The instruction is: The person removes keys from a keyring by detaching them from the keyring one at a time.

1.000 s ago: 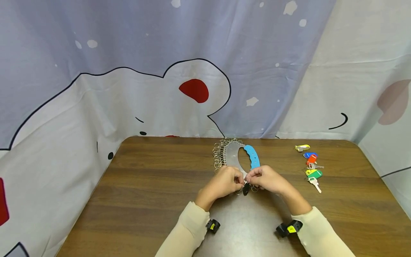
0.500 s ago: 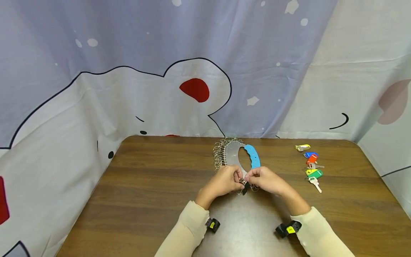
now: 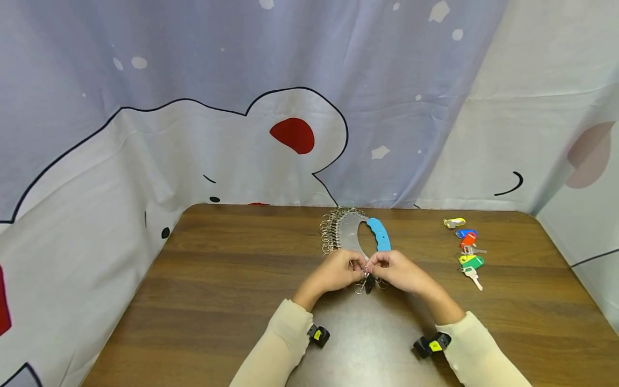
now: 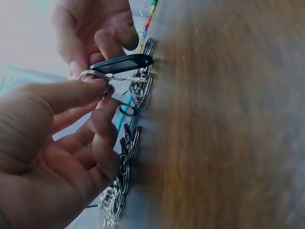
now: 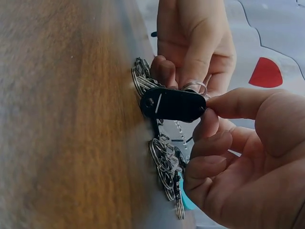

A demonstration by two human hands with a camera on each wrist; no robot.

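A grey crescent plate with a blue grip lies on the table, its curved edge lined with metal rings. Both hands meet at its near end. My left hand pinches a small metal clasp between thumb and finger; a ring hangs below it. With thumb and forefinger, my right hand pinches a key ring, partly hidden by fingers. From that key ring hang a black key tag and a silver key.
At the table's right lie a yellow tag with a key, a blue tag, a red tag, a green tag and a silver key. A printed curtain stands behind the table.
Both hands stay at the plate's near end, with small finger shifts. The right fingertips have moved slightly left, closer to the left ones. The black tag has tilted a little.
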